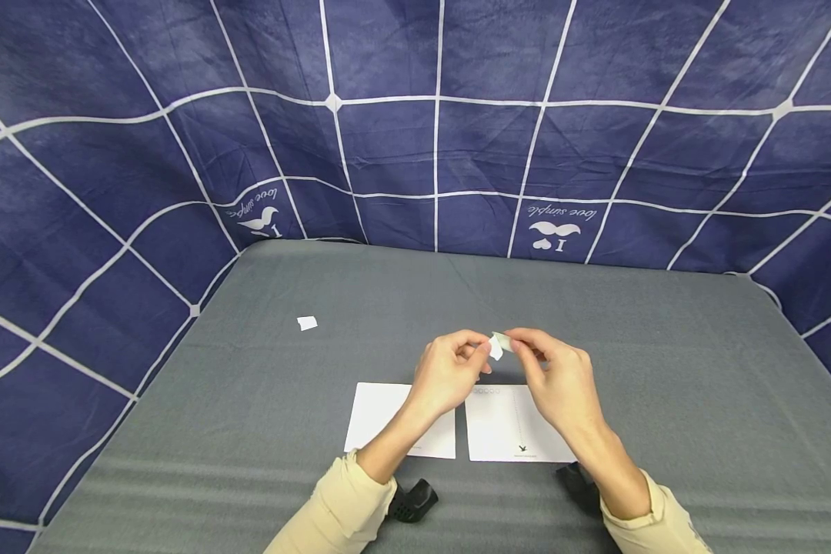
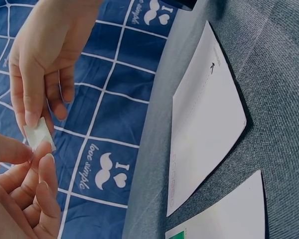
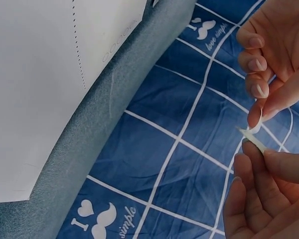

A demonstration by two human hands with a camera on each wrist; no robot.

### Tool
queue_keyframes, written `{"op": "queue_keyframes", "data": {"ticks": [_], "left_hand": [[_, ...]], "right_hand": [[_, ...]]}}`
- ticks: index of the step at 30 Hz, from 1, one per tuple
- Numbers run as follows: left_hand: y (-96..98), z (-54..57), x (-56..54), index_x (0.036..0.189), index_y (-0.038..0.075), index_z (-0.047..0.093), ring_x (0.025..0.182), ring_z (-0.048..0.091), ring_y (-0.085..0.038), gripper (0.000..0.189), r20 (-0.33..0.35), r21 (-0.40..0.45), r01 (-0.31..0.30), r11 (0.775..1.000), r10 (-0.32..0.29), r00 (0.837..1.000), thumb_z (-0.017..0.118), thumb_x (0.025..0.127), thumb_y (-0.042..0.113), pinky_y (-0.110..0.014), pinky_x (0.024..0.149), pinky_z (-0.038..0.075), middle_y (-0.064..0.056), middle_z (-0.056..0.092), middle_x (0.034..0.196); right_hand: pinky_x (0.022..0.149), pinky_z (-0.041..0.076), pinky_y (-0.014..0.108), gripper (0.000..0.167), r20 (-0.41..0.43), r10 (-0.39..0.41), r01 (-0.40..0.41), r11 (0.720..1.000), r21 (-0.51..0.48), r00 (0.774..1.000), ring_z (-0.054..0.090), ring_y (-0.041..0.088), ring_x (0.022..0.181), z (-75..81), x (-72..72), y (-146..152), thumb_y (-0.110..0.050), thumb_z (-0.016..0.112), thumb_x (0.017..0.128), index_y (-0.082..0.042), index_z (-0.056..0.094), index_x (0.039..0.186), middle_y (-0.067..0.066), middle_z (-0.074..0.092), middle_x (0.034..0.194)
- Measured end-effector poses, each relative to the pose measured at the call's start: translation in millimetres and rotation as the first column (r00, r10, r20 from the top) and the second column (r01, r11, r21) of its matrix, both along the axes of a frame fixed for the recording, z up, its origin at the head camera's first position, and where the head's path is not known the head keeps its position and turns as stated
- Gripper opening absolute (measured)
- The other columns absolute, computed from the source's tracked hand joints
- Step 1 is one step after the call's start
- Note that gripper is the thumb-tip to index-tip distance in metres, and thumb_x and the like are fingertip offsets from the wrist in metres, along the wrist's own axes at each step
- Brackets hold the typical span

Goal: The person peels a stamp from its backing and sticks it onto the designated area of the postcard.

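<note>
Blue curtain [image 1: 388,146], ruled with white lines, stands behind a grey cloth surface [image 1: 388,292]; the landmark is the dotted-line card [image 1: 495,423], recognisable by its row of small circles and dark printed mark. A second card [image 1: 377,408] lies flat just beside the landmark on its left, a narrow strip of cloth between them; the left wrist view shows a green patch [image 2: 177,235] on it. One white scrap [image 1: 308,323] lies well beyond and to the left of the landmark, apart from everything else.

Over the landmark's far edge, raised above the cloth, both hands meet at a small pale slip [image 1: 503,341]. Thumb and forefinger of the right hand [image 1: 561,377] are clamped on the slip; those of the left hand [image 1: 450,369] pinch a curled white piece [image 1: 495,350] at its edge. Whether the two pieces are joined or merely touching cannot be told.

Likely faults: uneven pulling could tear or crease the slip, since it appears thin and is held only by its margins; a loosened pinch could drop it onto the landmark. If it is adhesive, which the views do not settle, it could cling to a fingertip.

Containers: none visible, hence no contents to list.
</note>
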State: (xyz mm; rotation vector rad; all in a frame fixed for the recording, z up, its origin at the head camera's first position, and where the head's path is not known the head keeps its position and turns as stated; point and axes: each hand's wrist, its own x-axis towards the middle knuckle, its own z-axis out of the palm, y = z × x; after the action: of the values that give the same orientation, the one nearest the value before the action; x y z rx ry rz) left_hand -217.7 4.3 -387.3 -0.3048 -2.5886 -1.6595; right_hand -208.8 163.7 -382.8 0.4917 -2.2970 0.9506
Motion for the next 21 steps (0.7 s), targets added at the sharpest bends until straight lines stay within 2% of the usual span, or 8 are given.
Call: {"op": "queue_keyframes", "data": {"ticks": [3,12,21], "left_hand": [[-0.4,0.0,-0.4,0.101,0.01,0.072,0.052,0.056,-0.003,0.015,0.003,0.003,-0.001,1.0,0.001,1.0,0.061,0.093,0.016,-0.024,0.049,0.039,0.009,0.066,0.066],[-1.0,0.0,-1.1,0.102,0.009,0.072,0.053,0.058,-0.004,0.016,0.005,0.008,0.004,1.0,-0.004,1.0,0.061,0.093,0.016,-0.024,0.049,0.039,0.009,0.066,0.066],[-1.3,1.7,-0.5,0.102,0.008,0.072,0.059,0.064,-0.013,0.016,0.015,0.013,0.004,1.0,-0.004,1.0,0.06,0.094,0.016,-0.025,0.049,0.04,0.008,0.066,0.066]], "right_hand": [[0.055,0.05,0.035,0.012,0.009,0.003,-0.003,1.0,-0.007,1.0,0.061,0.013,0.063,0.3,0.3,0.3,0.003,0.07,0.084,-0.004,0.074,0.093,0.004,0.07,0.08],[0.053,0.049,0.031,0.013,0.024,0.0,0.001,1.0,-0.013,1.0,0.062,0.014,0.063,2.2,1.0,0.6,0.004,0.07,0.084,-0.004,0.074,0.093,0.004,0.071,0.08],[0.054,0.047,0.026,0.013,0.05,0.001,0.0,1.0,-0.022,0.999,0.062,0.013,0.064,2.5,1.0,1.6,0.003,0.07,0.084,-0.005,0.074,0.093,0.003,0.07,0.08]]}}
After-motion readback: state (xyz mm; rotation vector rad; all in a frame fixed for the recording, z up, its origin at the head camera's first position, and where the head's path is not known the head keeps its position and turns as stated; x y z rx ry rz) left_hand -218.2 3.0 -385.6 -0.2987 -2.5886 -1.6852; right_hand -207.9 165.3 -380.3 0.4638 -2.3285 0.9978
